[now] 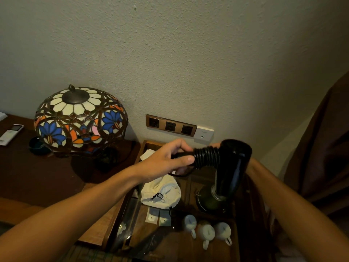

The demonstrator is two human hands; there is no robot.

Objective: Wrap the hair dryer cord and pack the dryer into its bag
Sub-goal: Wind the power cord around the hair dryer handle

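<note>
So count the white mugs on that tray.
3, in a row at the tray's near end: left mug, middle mug, right mug. None visibly hidden.

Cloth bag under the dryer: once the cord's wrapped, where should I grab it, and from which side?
Probably at its mouth, near the black drawstring. The cream bag lies crumpled in the wooden tray, drawstring end towards the viewer, so come from above on the near side with the left hand; the mugs stand close by.

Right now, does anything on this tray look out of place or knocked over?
Yes: three white cups lie on their sides at the tray's near end, handles pointing toward the camera. The cream bag lies crumpled, as expected before packing.
</note>
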